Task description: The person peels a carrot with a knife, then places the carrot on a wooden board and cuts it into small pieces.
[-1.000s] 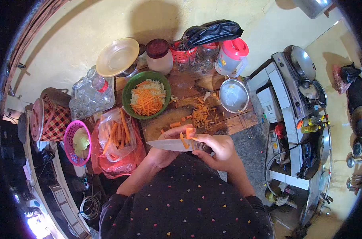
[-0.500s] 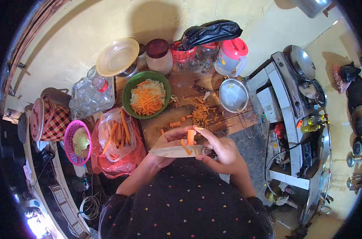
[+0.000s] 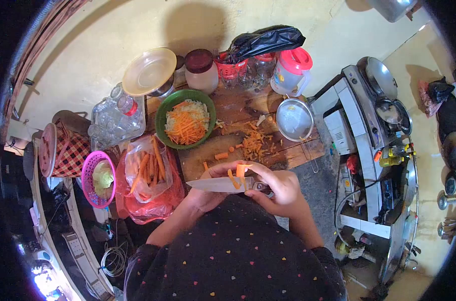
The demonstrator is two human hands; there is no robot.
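The left fingers point(image 3: 220, 169) held a stubby orange carrot point(image 3: 240, 172), seemingly for steadiness, beside the broad grey metal knife point(image 3: 213, 185) reaching leftward from the gripping right fingers point(image 3: 264, 174).

Orange carrot point(image 3: 240, 171), green bowl point(image 3: 160, 116), pink basket point(image 3: 89, 175), heart-patterned black garment point(image 3: 223, 256)

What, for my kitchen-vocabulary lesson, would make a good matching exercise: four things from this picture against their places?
1. Knife
2. Whole carrots
3. Shredded carrot
4. Strainer

A. In a green bowl
B. Near the right end of the wooden table
C. In the right hand
D. In a clear plastic bag

Pairs: 1-C, 2-D, 3-A, 4-B
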